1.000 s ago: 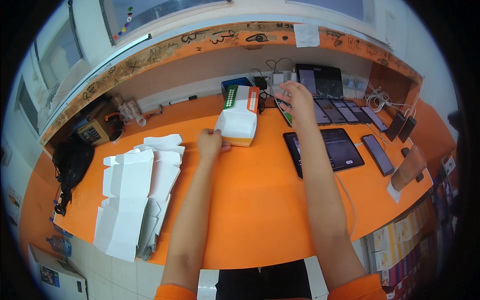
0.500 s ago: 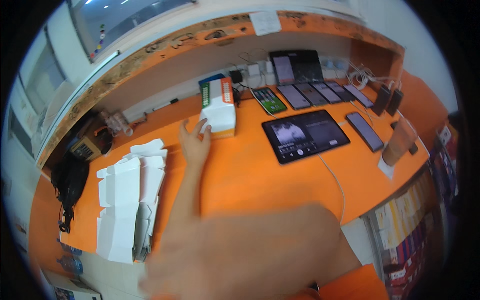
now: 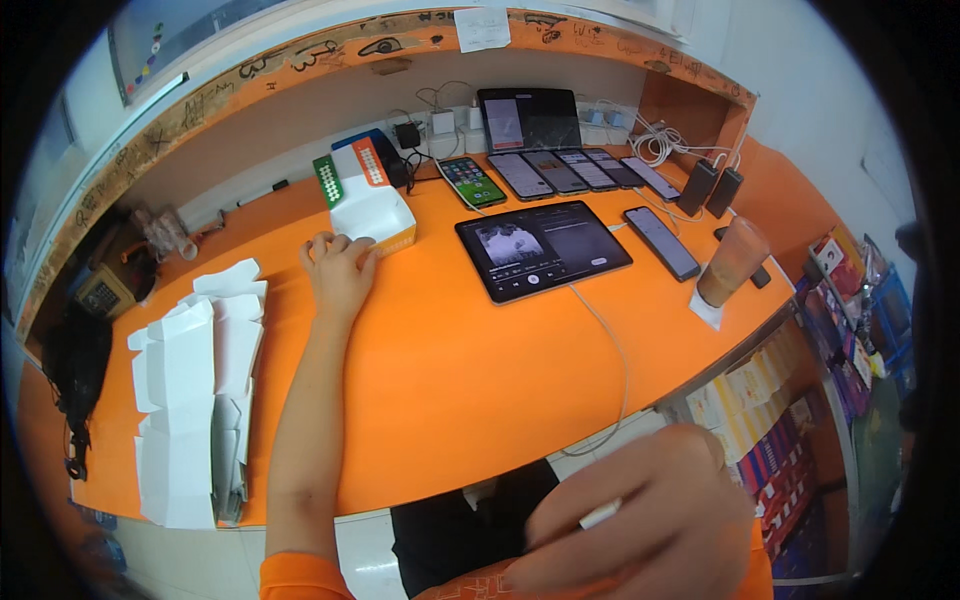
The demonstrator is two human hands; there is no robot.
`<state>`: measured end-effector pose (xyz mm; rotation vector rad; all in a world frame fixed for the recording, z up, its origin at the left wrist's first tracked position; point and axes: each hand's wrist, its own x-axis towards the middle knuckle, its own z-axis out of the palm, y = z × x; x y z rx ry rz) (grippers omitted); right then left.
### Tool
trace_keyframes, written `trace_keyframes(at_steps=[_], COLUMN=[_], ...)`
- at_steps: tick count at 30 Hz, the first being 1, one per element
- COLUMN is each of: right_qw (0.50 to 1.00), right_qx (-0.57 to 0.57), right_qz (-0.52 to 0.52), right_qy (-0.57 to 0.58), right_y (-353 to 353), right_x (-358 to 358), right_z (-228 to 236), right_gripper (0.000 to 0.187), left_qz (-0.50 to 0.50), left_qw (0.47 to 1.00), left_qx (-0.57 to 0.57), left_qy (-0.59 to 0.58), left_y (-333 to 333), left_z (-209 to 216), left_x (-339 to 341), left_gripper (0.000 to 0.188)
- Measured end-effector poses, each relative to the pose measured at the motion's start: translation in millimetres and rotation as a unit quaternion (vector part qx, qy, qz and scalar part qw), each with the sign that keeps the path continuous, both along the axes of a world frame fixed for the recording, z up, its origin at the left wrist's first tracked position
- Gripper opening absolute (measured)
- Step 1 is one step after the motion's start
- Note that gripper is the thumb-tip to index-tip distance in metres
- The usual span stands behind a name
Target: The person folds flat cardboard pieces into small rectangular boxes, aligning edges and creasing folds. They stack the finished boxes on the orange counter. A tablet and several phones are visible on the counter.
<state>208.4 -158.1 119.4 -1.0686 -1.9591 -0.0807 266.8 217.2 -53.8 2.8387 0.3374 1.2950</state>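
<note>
At the back left of the orange desk, my left hand point(image 3: 340, 268) lies against the near left corner of an open carton point(image 3: 374, 214), its fingers curled over the edge. The carton is white inside, with green and orange flaps raised and an orange lower wall. Its contents cannot be made out. Low in front of me and off the desk, my right hand point(image 3: 640, 510) is closed and smeared by motion. A small white stick-like piece point(image 3: 600, 514) shows between its fingers; what it is, I cannot tell.
Flattened white cartons point(image 3: 185, 400) are stacked at the left. A tablet point(image 3: 543, 250) with a cable point(image 3: 622, 365) lies right of the carton. Several phones point(image 3: 523, 175) line the back before a laptop point(image 3: 530, 120). A drink cup point(image 3: 734, 262) stands near the right edge.
The view has shifted, so the desk sits further left. My left hand has gone from spread fingers beside the carton to curled ones on its edge. My right hand has moved right, off the desk.
</note>
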Motion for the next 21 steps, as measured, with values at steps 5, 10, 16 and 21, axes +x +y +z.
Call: trace_keyframes(at_steps=[5,10,16,21], right_qw=[0.886,0.825,0.818,0.803], right_qx=[0.094,0.053,-0.020,0.029], right_qz=[-0.450,-0.558,-0.570,-0.596], right_qy=[0.068,-0.070,-0.072,-0.003], right_y=[21,14,19,15], right_x=[120,199,195,199], right_z=[-74,-164,-180,-175], right_gripper=[0.017,0.018,0.022,0.021], left_qz=[0.003,0.010,0.021,-0.001], left_qw=[0.996,0.994,0.989,0.990], left_qx=[0.061,0.087,0.132,0.137], left_qy=[-0.060,-0.065,-0.063,-0.029], left_y=[-13,-22,-22,-36], left_z=[6,0,-4,2], left_x=[-2,-1,-1,-21], left_gripper=[0.036,0.039,0.041,0.041])
